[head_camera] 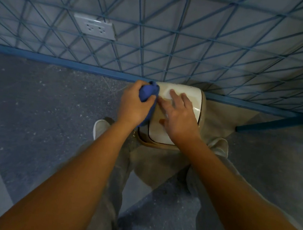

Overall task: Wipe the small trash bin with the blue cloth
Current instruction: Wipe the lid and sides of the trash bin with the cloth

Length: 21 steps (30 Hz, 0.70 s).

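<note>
Crouched low, a person's left hand (133,103) bunches a blue cloth (148,93) against the small white swing-lid trash bin (174,136); flat-fingered right hand (179,114) should steady the lid.

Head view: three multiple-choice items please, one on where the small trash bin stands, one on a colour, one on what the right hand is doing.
1. The small trash bin stands:
A on a table
B on the floor against the blue wire grid
C on a chair

2. Its lid is:
A white
B black
C red

3. The right hand:
A is clenched in a fist
B hangs away from the bin
C lies flat on the lid, fingers spread

Answers:
1 B, the grid's bottom rail meets the floor right behind the bin.
2 A, the top shows white around the hand.
3 C, its fingers are straight on the lid, while the left hand grips the blue cloth.
</note>
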Available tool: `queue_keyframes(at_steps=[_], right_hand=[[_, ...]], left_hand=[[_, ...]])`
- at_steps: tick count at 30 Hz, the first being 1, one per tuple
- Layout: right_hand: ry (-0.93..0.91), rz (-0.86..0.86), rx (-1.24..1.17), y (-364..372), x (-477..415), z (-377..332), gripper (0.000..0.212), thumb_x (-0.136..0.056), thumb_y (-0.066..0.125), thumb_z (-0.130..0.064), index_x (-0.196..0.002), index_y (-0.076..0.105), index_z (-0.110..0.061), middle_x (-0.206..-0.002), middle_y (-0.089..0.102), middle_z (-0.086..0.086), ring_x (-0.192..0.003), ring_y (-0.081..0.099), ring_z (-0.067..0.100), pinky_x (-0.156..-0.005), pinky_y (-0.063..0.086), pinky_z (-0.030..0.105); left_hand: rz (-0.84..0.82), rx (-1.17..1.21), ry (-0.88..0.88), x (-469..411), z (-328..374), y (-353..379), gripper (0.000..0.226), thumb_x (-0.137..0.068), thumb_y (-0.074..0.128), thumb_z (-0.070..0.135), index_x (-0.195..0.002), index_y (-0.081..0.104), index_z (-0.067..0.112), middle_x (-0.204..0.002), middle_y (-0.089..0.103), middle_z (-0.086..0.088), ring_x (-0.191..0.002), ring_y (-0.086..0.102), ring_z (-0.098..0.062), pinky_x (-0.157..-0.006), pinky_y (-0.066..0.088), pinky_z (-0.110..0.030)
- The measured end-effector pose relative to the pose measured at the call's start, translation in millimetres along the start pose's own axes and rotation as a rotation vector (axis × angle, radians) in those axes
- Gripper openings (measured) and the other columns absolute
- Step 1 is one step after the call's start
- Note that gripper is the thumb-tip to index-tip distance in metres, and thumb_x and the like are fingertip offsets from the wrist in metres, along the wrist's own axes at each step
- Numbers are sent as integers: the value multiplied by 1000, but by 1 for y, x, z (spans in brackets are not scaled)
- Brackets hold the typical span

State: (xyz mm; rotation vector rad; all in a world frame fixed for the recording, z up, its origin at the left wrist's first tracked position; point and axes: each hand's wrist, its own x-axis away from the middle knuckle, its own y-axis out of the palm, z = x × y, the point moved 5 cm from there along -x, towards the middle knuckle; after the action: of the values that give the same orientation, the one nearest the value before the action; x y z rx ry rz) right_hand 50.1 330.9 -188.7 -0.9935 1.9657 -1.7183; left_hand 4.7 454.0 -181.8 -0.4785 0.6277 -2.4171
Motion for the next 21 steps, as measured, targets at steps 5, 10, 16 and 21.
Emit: queue_keyframes(at_steps=[5,10,16,21], right_hand=[[20,6,-44,1,0,0,56,-81,67,-13,-133,48,-15,-150,33,15,-137,27,44,-114,26,53],[2,83,-69,8,1,3,65,-52,87,-8,-113,65,-12,-123,61,23,-110,56,50,-88,46,61],[14,52,-193,3,2,3,59,-70,76,-7,-126,57,-12,-135,48,25,-129,37,51,-103,31,63],[-4,77,-175,4,3,3,65,-61,81,-4,-122,59,-10,-130,54,25,-123,44,52,-98,36,63]], left_hand=[[-10,-224,165,-20,25,13,30,-85,60,19,-113,55,9,-116,52,-15,-105,51,-26,-77,31,-18],[-157,-491,172,-57,39,27,34,-88,56,20,-118,52,6,-122,49,-22,-110,50,-37,-90,41,-39],[-338,-543,196,-75,48,30,35,-86,59,18,-119,55,6,-124,52,-22,-112,52,-36,-88,42,-37],[-386,-514,253,-52,49,21,25,-83,62,14,-105,58,3,-111,59,-20,-104,55,-33,-80,41,-34]])
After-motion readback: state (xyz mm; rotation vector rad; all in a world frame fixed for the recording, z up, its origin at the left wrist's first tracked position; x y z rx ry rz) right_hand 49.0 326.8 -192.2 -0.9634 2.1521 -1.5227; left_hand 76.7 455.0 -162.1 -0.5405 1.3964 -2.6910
